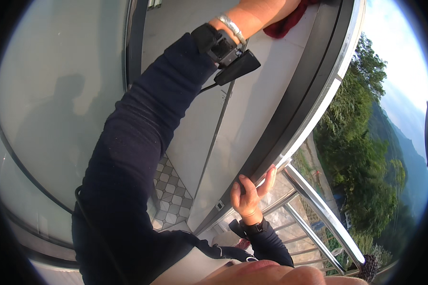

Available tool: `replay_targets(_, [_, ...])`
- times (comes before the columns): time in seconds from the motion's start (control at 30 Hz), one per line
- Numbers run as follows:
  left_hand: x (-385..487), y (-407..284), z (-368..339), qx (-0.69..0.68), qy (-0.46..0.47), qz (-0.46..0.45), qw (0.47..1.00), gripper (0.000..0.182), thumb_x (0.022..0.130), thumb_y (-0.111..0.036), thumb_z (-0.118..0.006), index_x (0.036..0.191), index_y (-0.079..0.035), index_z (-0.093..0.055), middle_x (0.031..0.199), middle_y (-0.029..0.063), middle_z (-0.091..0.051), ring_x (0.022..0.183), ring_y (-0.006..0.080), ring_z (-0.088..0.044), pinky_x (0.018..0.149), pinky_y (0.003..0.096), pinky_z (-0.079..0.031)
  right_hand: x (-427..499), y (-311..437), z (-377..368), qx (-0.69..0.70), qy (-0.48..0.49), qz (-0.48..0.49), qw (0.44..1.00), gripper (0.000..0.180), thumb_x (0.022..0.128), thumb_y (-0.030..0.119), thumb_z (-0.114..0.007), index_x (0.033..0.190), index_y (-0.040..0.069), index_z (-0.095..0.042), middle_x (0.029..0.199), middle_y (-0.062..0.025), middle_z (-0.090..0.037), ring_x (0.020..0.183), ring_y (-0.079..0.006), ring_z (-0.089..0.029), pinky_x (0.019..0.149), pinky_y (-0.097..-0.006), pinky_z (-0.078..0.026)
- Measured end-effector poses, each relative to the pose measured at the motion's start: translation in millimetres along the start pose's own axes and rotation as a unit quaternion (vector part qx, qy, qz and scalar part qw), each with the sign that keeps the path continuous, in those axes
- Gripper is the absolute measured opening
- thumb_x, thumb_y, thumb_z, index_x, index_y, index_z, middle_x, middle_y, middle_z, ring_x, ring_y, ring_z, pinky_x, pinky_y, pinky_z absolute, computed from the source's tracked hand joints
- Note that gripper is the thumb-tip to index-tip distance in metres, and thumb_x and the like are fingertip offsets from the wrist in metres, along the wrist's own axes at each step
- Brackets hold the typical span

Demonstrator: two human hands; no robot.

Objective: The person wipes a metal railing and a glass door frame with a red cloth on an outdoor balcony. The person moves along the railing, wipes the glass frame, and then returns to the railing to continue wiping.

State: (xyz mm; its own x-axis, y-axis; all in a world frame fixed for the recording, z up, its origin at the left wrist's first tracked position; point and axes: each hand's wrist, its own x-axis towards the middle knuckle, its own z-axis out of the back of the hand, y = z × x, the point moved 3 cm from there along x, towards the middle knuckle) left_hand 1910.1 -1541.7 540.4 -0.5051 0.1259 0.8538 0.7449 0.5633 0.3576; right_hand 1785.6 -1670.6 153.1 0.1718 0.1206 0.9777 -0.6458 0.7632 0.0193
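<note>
My left hand is out of view past the top edge. Its forearm, in a dark blue sleeve with a silver bracelet and a black wrist-worn device (223,50), reaches up across a pale panel. Close to that forearm, at the top, lies a dark red cloth (283,26); whether my left hand touches it cannot be seen. Lower right, my right hand (249,199) holds the edge of a long dark metal frame (289,107), its fingers spread over the rim and the bright strip beside it. A black band circles this wrist.
A large glass panel (57,142) with a person's shadow stands at the left. Grey and white floor tiles (173,194) show below. A shiny metal railing (319,199) stands at the lower right, with trees (356,160), hills and sky beyond.
</note>
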Motion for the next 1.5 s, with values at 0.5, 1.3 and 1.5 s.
replay_targets(0.5, [-108, -81, 83, -0.02, 0.144, 0.096, 0.985, 0.053, 0.065, -0.002, -0.076, 0.117, -0.009, -0.064, 0.126, 0.0141, -0.054, 0.117, 0.0385, -0.05, 0.098, 0.045, -0.045, -2, -1, 1, 0.001, 0.006, 0.005, 1.0, 0.031, 0.075, 0.005, -0.067, 0.106, 0.008, -0.066, 0.156, -0.0331, -0.018, 0.146, -0.0507, -0.019, 0.117, -0.0554, -0.017])
replay_targets(1.3, [-39, -20, 33, -0.022, 0.1, 0.095, 0.99, 0.054, 0.069, -0.006, -0.075, 0.121, -0.007, -0.061, 0.126, 0.0111, -0.054, 0.116, 0.0378, -0.05, 0.096, 0.0444, -0.048, -12, -7, -1, -0.017, -0.022, -0.005, 1.0, 0.026, 0.072, 0.012, -0.07, 0.098, 0.011, -0.074, 0.15, -0.0283, -0.029, 0.138, -0.0502, -0.029, 0.112, -0.055, -0.029])
replay_targets(1.5, [-169, -114, 122, -0.057, 0.169, 0.122, 0.976, 0.058, 0.063, -0.008, -0.078, 0.119, -0.008, -0.063, 0.13, 0.0184, -0.049, 0.122, 0.0406, -0.045, 0.103, 0.0513, -0.039, -10, -5, -1, -0.008, -0.028, -0.002, 1.0, 0.025, 0.073, 0.01, -0.07, 0.098, 0.01, -0.073, 0.15, -0.0281, -0.029, 0.137, -0.0517, -0.029, 0.112, -0.0559, -0.028])
